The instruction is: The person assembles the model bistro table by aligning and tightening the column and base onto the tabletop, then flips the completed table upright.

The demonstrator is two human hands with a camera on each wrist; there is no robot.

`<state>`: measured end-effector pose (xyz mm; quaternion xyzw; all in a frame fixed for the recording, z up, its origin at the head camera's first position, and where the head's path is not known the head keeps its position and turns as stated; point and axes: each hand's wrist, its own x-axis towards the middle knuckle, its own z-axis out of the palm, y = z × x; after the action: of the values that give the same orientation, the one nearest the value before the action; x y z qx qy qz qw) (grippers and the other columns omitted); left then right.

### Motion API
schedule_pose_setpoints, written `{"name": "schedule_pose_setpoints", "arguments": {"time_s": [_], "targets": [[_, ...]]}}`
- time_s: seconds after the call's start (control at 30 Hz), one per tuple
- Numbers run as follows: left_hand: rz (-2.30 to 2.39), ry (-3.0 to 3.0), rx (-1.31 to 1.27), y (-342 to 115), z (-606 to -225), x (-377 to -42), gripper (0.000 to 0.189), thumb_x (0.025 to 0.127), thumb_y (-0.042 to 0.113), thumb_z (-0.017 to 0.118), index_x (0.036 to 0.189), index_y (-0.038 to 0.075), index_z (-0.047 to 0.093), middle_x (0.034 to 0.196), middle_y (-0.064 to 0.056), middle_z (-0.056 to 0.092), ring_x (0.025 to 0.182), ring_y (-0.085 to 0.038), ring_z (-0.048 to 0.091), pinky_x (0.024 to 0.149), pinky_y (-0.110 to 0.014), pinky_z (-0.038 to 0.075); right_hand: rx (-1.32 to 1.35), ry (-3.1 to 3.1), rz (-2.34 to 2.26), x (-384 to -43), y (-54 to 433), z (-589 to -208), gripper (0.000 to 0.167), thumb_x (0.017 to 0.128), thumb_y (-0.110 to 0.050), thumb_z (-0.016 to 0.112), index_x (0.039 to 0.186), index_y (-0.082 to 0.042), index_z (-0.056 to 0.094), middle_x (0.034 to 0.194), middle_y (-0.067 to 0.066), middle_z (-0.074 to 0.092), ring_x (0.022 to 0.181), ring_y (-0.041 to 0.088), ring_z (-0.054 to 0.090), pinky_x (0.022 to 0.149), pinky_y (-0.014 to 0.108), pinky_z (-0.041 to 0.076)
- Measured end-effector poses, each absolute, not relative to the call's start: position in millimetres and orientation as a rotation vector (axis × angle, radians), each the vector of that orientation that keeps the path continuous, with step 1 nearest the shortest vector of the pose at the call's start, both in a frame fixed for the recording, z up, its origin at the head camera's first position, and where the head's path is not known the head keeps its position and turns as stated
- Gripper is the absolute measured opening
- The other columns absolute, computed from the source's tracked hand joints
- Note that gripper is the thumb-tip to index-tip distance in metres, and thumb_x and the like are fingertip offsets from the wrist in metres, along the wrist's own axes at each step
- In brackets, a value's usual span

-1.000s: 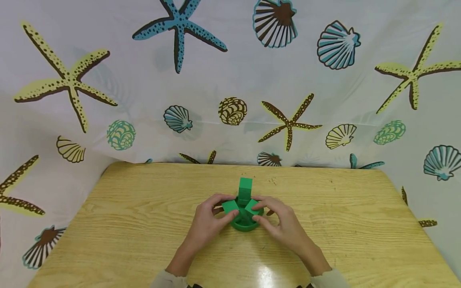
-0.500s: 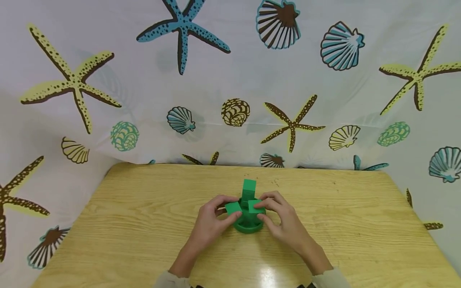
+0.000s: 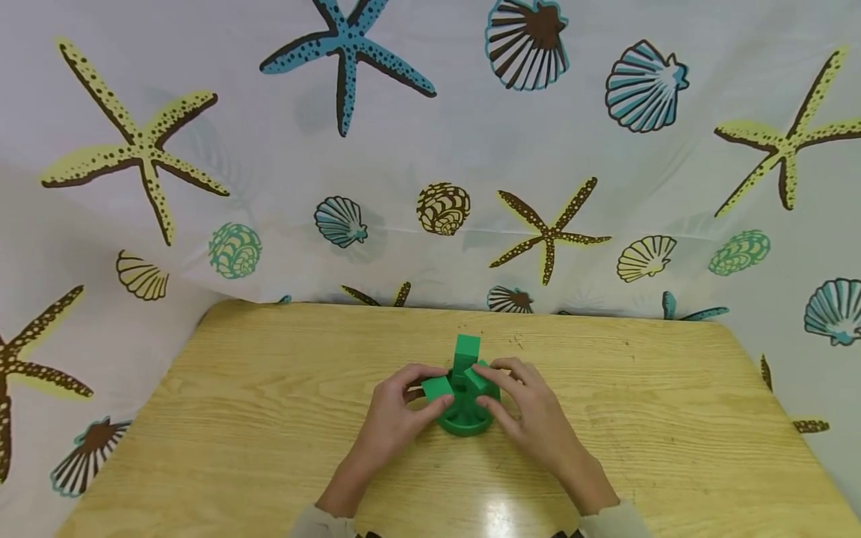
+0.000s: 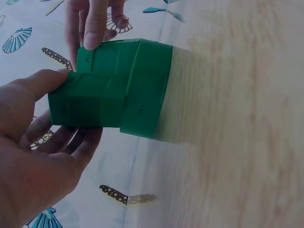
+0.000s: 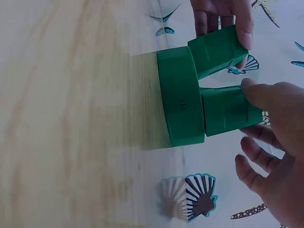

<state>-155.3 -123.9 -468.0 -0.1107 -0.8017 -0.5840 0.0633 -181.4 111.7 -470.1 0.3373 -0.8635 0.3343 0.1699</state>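
Observation:
A round green base (image 3: 464,429) stands on the table, and several green blocks rise from it. My left hand (image 3: 393,411) pinches the left block (image 3: 437,387) between thumb and fingers. The right block (image 3: 476,379) sits turned at an angle in the grip of my right hand (image 3: 538,411). Behind both, a taller-looking back block (image 3: 467,347) stands untouched. In the left wrist view the left block (image 4: 78,99) meets the base (image 4: 148,90). From the right wrist, the right block (image 5: 228,109) appears against the base (image 5: 180,97); how deep it sits is hidden.
The wooden table (image 3: 269,388) extends around the base on all sides. At its far edge hangs a white cloth (image 3: 403,149) printed with starfish and shells, which also borders both sides.
The right block has turned in my right hand, first squaring up, then angling again. My left hand keeps its pinch. The whole view has shifted slightly.

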Motion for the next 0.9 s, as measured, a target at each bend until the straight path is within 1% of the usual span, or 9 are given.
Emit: {"name": "schedule_pose_setpoints", "arguments": {"time_s": [0.1, 0.2, 0.27, 0.33, 0.47, 0.57, 0.67, 0.8, 0.9], "targets": [[-1.76, -2.423, -0.337, -123.8, -466.9, -155.9, 0.034, 0.09, 0.013, 0.082, 0.123, 0.008, 0.071, 0.121, -0.005, 0.068, 0.115, -0.025, 0.065, 0.096, -0.045, 0.057, 0.923, -2.469, 0.952, -181.2, 112.1, -468.3, 0.038, 0.098, -0.021, 0.073, 0.135, -0.015, 0.068, 0.135, 0.005, 0.059, 0.118, 0.021, 0.056, 0.091, 0.039, 0.056], [-1.756, -2.423, -0.339, -123.6, -466.5, -156.3, 0.034, 0.091, 0.014, 0.081, 0.123, 0.008, 0.071, 0.121, -0.004, 0.068, 0.115, -0.025, 0.065, 0.096, -0.045, 0.057, 0.913, -2.467, 1.05, -181.7, 113.4, -467.0, 0.036, 0.099, -0.013, 0.07, 0.135, -0.01, 0.067, 0.142, 0.006, 0.058, 0.13, 0.024, 0.056, 0.1, 0.041, 0.054], [-1.76, -2.418, -0.338, -123.6, -466.4, -156.3, 0.034, 0.09, 0.014, 0.081, 0.122, 0.009, 0.072, 0.121, -0.004, 0.068, 0.115, -0.025, 0.065, 0.096, -0.045, 0.057, 0.911, -2.453, 1.121, -182.4, 114.7, -466.4, 0.036, 0.098, -0.008, 0.071, 0.134, -0.007, 0.067, 0.14, 0.006, 0.059, 0.129, 0.023, 0.059, 0.1, 0.041, 0.055], [-1.766, -2.415, -0.334, -123.5, -466.4, -156.1, 0.034, 0.09, 0.013, 0.081, 0.122, 0.009, 0.072, 0.121, -0.004, 0.068, 0.115, -0.026, 0.065, 0.095, -0.045, 0.057, 0.913, -2.43, 1.192, -183.2, 116.4, -466.0, 0.035, 0.096, -0.004, 0.072, 0.132, -0.006, 0.067, 0.134, 0.005, 0.062, 0.122, 0.022, 0.063, 0.095, 0.038, 0.057], [-1.772, -2.416, -0.324, -124.3, -466.6, -155.2, 0.034, 0.09, 0.013, 0.082, 0.122, 0.009, 0.072, 0.121, -0.005, 0.068, 0.116, -0.026, 0.065, 0.096, -0.045, 0.057, 0.933, -2.393, 1.257, -184.2, 118.9, -467.0, 0.034, 0.094, -0.002, 0.075, 0.127, -0.005, 0.069, 0.123, 0.006, 0.061, 0.104, 0.018, 0.066, 0.077, 0.028, 0.061], [-1.77, -2.415, -0.323, -125.0, -466.4, -154.8, 0.034, 0.09, 0.014, 0.082, 0.122, 0.009, 0.072, 0.121, -0.005, 0.068, 0.116, -0.026, 0.065, 0.096, -0.045, 0.057, 0.955, -2.411, 1.222, -184.5, 120.0, -467.1, 0.035, 0.095, -0.007, 0.075, 0.129, -0.008, 0.069, 0.125, 0.006, 0.058, 0.089, 0.013, 0.062, 0.065, 0.023, 0.058], [-1.778, -2.406, -0.333, -125.1, -466.1, -154.8, 0.034, 0.09, 0.014, 0.082, 0.122, 0.01, 0.072, 0.121, -0.004, 0.068, 0.115, -0.026, 0.065, 0.096, -0.045, 0.057, 0.961, -2.456, 1.156, -183.9, 122.5, -464.3, 0.038, 0.096, -0.014, 0.075, 0.133, -0.011, 0.069, 0.135, 0.005, 0.057, 0.083, 0.009, 0.059, 0.062, 0.025, 0.055], [-1.787, -2.406, -0.342, -125.5, -466.9, -154.8, 0.034, 0.09, 0.013, 0.082, 0.122, 0.009, 0.072, 0.122, -0.004, 0.068, 0.116, -0.025, 0.065, 0.096, -0.044, 0.057, 0.971, -2.493, 1.141, -182.5, 128.9, -458.2, 0.044, 0.094, -0.008, 0.077, 0.136, -0.007, 0.066, 0.142, 0.008, 0.059, 0.107, 0.018, 0.065, 0.075, 0.035, 0.06], [-1.794, -2.406, -0.342, -125.9, -467.2, -154.5, 0.034, 0.09, 0.013, 0.082, 0.122, 0.008, 0.072, 0.122, -0.005, 0.068, 0.116, -0.024, 0.065, 0.096, -0.043, 0.057, 0.984, -2.486, 1.156, -182.9, 133.0, -454.9, 0.046, 0.09, 0.0, 0.078, 0.134, -0.003, 0.066, 0.137, 0.011, 0.064, 0.122, 0.026, 0.063, 0.089, 0.043, 0.06]]}}
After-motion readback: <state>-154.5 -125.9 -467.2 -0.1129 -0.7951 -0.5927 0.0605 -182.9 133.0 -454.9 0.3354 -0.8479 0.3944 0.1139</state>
